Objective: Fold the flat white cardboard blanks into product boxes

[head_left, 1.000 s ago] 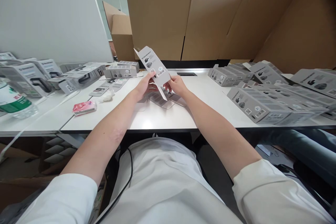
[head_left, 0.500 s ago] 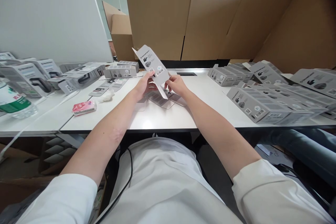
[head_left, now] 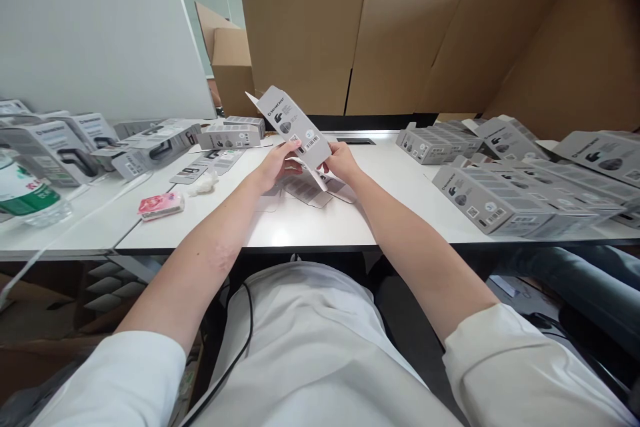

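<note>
Above the middle of the white table, both hands hold a grey printed carton (head_left: pixel 293 123), tilted, with flaps standing out at its upper and lower ends. My left hand (head_left: pixel 278 163) grips its left side near the square code. At the lower right end, my right hand (head_left: pixel 341 161) has its fingers closed on the carton, partly hidden behind it. Beneath the hands lie several flat grey cartons (head_left: pixel 307 192), overlapping on the table.
Folded-up grey cartons (head_left: pixel 500 197) stand in rows on the right. More cartons (head_left: pixel 150 143) are at the left, with a bottle (head_left: pixel 30 193), a pink tissue pack (head_left: pixel 161 205) and crumpled white tissue (head_left: pixel 204 183). Tall brown cardboard (head_left: pixel 305 27) rises behind the white table (head_left: pixel 400 213).
The carton has shifted slightly right and tilted a little more. My right hand has closed further around its lower end; the left has barely moved.
</note>
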The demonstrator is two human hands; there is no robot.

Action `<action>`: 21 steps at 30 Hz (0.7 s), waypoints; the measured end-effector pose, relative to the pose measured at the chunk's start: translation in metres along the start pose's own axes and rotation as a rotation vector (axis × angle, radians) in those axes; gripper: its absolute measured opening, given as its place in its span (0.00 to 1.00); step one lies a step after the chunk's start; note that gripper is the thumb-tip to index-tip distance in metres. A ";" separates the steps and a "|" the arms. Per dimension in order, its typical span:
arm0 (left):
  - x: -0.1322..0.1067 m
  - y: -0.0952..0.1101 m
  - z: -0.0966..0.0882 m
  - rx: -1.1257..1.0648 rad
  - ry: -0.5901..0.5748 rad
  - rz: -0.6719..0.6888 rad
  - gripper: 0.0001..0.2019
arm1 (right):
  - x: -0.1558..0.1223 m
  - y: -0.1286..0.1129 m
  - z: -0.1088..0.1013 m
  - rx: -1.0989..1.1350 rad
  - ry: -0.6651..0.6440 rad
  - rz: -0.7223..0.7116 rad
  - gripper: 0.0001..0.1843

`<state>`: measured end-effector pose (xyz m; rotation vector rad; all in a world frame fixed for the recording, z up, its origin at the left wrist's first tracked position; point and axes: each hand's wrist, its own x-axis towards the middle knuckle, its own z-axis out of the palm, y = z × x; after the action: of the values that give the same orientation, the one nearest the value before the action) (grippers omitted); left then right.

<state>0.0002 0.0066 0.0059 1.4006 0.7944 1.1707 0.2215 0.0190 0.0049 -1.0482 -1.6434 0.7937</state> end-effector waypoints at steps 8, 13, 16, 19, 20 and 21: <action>0.000 0.001 -0.001 0.012 0.015 -0.006 0.31 | -0.001 0.002 0.002 -0.014 -0.027 -0.009 0.17; -0.005 0.003 0.000 0.032 -0.042 0.014 0.31 | 0.001 0.005 -0.001 -0.003 0.020 0.003 0.13; -0.006 0.004 0.000 0.037 -0.064 0.024 0.30 | 0.003 0.007 0.000 0.014 0.027 -0.005 0.13; -0.003 0.003 0.000 -0.001 -0.042 0.017 0.31 | 0.003 0.008 0.001 0.004 0.009 -0.016 0.14; -0.002 0.002 -0.001 -0.011 -0.031 0.010 0.32 | 0.004 0.008 0.002 0.004 -0.002 -0.018 0.15; 0.000 0.002 -0.001 -0.016 -0.021 0.002 0.33 | 0.004 0.008 0.002 0.007 -0.010 -0.021 0.16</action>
<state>-0.0012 0.0065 0.0074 1.3982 0.7674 1.1599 0.2208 0.0256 -0.0010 -1.0224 -1.6562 0.7914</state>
